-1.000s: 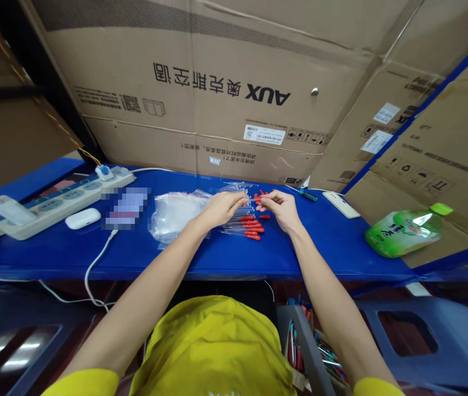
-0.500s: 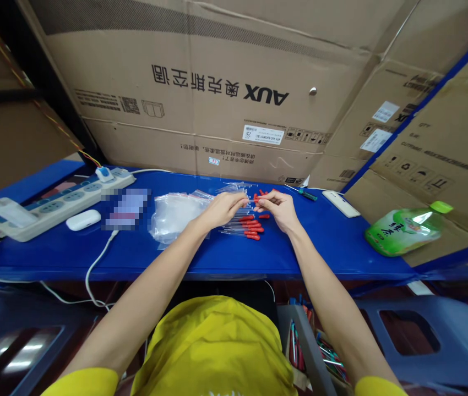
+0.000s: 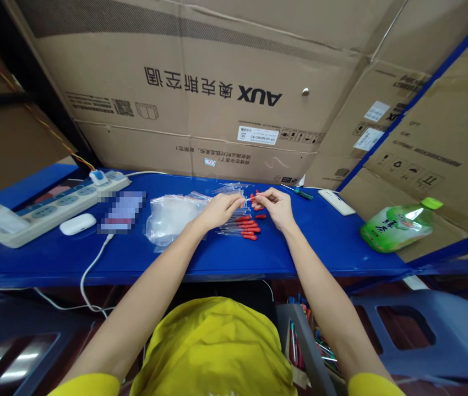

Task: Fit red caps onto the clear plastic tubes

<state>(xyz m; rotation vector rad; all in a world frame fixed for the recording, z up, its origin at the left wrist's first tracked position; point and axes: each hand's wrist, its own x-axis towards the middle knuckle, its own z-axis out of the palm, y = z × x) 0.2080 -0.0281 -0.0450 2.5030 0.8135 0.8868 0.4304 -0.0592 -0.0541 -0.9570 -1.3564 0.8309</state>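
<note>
My left hand [image 3: 222,210] is closed in a pinch on a thin glass dropper tube [image 3: 247,199], mostly hidden by the fingers. Facing it, my right hand [image 3: 276,209] pinches a small red rubber bulb [image 3: 253,198] at the tube's end; whether the bulb is fully over the tube I cannot tell. Just below the hands lie several droppers with red bulbs [image 3: 249,228], their tubes pointing left. Bare glass tubes [image 3: 229,187] are spread behind my left hand, and loose red bulbs [image 3: 260,216] lie near my right fingers. Clear plastic bags [image 3: 172,219] rest beside my left wrist.
On the blue table [image 3: 234,261] are a power strip [image 3: 58,206], a white earphone case [image 3: 77,224], a blurred phone [image 3: 121,212], a screwdriver [image 3: 302,193], a white phone-like slab [image 3: 336,202] and a green bottle [image 3: 397,226]. Cardboard [image 3: 217,49] walls the back.
The whole view has shifted slightly. My fingertips are a little farther apart, with a bit of the tube and red bulb showing between them. Both hands keep their pinch.
</note>
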